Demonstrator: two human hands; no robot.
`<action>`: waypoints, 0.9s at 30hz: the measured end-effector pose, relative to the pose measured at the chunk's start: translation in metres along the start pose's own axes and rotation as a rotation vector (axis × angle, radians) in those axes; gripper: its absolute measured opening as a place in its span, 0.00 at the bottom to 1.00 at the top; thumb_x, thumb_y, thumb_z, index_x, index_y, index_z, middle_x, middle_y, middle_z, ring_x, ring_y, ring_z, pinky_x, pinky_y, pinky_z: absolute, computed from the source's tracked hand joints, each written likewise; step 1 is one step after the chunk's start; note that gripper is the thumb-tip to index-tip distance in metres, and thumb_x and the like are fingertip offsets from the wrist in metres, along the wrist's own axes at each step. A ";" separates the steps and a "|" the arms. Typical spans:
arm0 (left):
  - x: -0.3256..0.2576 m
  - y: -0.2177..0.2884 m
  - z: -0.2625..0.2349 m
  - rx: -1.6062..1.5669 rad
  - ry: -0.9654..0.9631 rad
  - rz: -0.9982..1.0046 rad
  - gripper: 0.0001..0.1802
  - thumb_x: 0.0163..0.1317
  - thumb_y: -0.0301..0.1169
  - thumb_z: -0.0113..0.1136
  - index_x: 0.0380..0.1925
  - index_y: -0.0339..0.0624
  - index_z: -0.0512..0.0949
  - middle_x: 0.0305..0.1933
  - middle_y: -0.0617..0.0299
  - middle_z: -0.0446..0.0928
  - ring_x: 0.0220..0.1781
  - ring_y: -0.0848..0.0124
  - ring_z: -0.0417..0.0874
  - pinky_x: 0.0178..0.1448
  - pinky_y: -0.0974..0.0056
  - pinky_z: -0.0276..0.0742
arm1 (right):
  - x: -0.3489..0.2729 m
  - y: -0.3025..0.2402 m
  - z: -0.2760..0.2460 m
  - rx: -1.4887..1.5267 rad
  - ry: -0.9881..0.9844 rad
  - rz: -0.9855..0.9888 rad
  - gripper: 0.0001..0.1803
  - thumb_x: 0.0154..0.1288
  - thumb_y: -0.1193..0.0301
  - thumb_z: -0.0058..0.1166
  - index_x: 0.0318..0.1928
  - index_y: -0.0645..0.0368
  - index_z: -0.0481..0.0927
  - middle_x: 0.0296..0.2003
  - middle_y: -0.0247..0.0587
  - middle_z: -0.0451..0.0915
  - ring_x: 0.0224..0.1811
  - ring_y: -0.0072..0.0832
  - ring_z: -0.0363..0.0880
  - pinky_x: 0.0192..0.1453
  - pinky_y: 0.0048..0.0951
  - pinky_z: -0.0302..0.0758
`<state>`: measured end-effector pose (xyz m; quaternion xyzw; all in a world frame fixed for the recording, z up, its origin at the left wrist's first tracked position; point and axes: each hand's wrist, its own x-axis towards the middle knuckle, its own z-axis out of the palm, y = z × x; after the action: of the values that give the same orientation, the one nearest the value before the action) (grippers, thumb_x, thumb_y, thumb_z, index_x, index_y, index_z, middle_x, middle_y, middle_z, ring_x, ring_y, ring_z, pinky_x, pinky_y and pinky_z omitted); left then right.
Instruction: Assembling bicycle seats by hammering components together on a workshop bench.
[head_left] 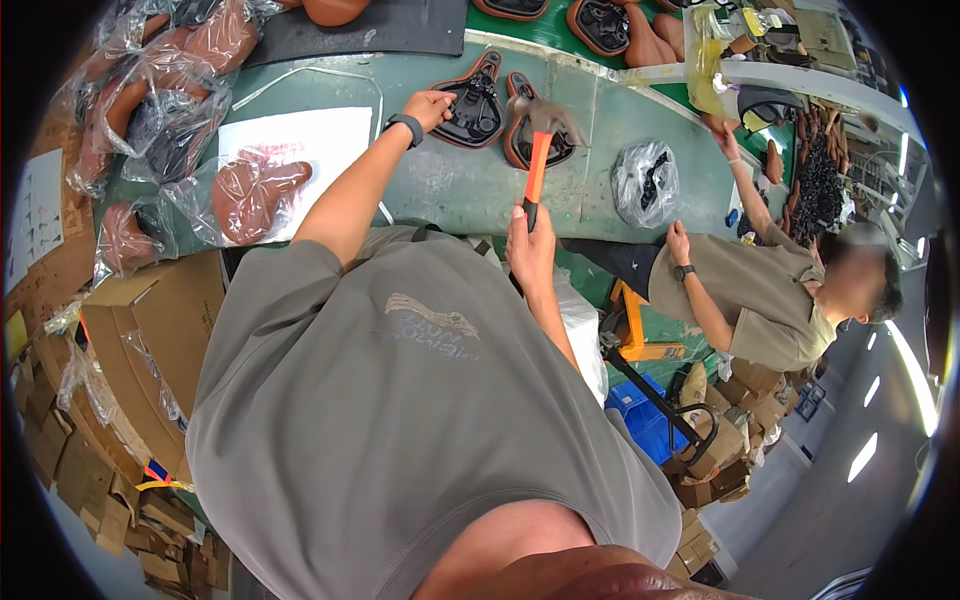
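Note:
Two bicycle saddles lie upside down on the green workbench, brown rims around black undersides: a left saddle point(470, 113) and a right saddle point(522, 140). My left hand point(428, 108), with a dark watch band at the wrist, has its fingers curled in at the left saddle's left edge. Whatever is between those fingertips is too small to make out. My right hand point(531, 240) is closed around the black grip of a claw hammer point(538, 160) with an orange handle. The hammer's head, smeared by motion, appears over the right saddle and hides part of it.
Plastic-wrapped brown saddles point(180, 70) crowd the left. One bagged saddle point(250, 195) rests on a white sheet point(335, 140). A clear bag of black parts point(645, 183) lies right on the workbench point(590, 190). A co-worker point(750, 285) stands at right, one hand raised. Cardboard boxes point(150, 330) stand lower left.

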<state>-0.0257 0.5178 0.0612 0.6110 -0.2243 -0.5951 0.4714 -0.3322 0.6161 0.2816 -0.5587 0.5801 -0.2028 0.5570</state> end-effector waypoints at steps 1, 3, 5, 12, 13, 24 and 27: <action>0.005 0.000 -0.001 0.087 -0.017 -0.027 0.19 0.83 0.32 0.54 0.67 0.39 0.82 0.35 0.67 0.83 0.27 0.80 0.71 0.31 0.71 0.68 | 0.001 -0.021 0.000 0.001 0.004 0.000 0.14 0.85 0.61 0.53 0.56 0.58 0.73 0.23 0.24 0.67 0.18 0.12 0.62 0.22 0.20 0.61; 0.007 0.006 -0.004 0.097 -0.062 -0.069 0.20 0.82 0.30 0.53 0.67 0.39 0.82 0.36 0.66 0.84 0.27 0.79 0.72 0.32 0.69 0.70 | -0.004 -0.061 0.004 -0.045 0.085 -0.126 0.15 0.83 0.63 0.54 0.55 0.62 0.78 0.28 0.36 0.79 0.25 0.23 0.76 0.32 0.33 0.73; 0.008 0.012 -0.006 0.329 -0.140 0.019 0.21 0.79 0.29 0.55 0.68 0.40 0.81 0.35 0.65 0.85 0.27 0.79 0.72 0.33 0.69 0.71 | -0.003 -0.087 0.005 -0.006 0.075 -0.128 0.15 0.84 0.64 0.55 0.57 0.62 0.77 0.27 0.32 0.78 0.24 0.19 0.74 0.31 0.29 0.71; 0.018 0.039 -0.012 0.093 -0.138 -0.352 0.23 0.77 0.29 0.59 0.70 0.50 0.81 0.31 0.68 0.83 0.20 0.82 0.65 0.19 0.70 0.54 | 0.013 -0.139 0.014 0.116 -0.011 -0.427 0.14 0.85 0.65 0.53 0.59 0.61 0.71 0.28 0.29 0.70 0.22 0.12 0.62 0.24 0.20 0.60; 0.017 0.039 -0.017 0.087 -0.130 -0.351 0.23 0.77 0.29 0.59 0.70 0.50 0.81 0.31 0.68 0.83 0.20 0.82 0.65 0.19 0.70 0.54 | 0.015 -0.139 0.016 0.113 -0.021 -0.428 0.14 0.85 0.65 0.53 0.59 0.61 0.71 0.28 0.29 0.70 0.22 0.12 0.62 0.24 0.20 0.60; -0.014 -0.026 -0.049 0.047 0.185 0.026 0.23 0.83 0.37 0.51 0.72 0.47 0.78 0.32 0.64 0.81 0.28 0.75 0.76 0.35 0.66 0.73 | 0.080 0.006 0.065 -0.497 -0.026 -0.380 0.14 0.81 0.67 0.56 0.54 0.65 0.72 0.30 0.55 0.82 0.30 0.52 0.82 0.35 0.49 0.76; -0.038 -0.041 -0.052 0.169 0.527 0.128 0.20 0.82 0.37 0.49 0.64 0.42 0.82 0.33 0.57 0.82 0.32 0.69 0.82 0.41 0.60 0.80 | 0.081 0.024 0.067 -0.686 -0.157 -0.166 0.16 0.79 0.65 0.57 0.50 0.67 0.71 0.37 0.76 0.83 0.42 0.74 0.82 0.43 0.67 0.74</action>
<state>0.0042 0.5840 0.0383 0.7664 -0.1807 -0.3640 0.4974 -0.2638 0.5780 0.2073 -0.7721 0.5224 0.0027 0.3619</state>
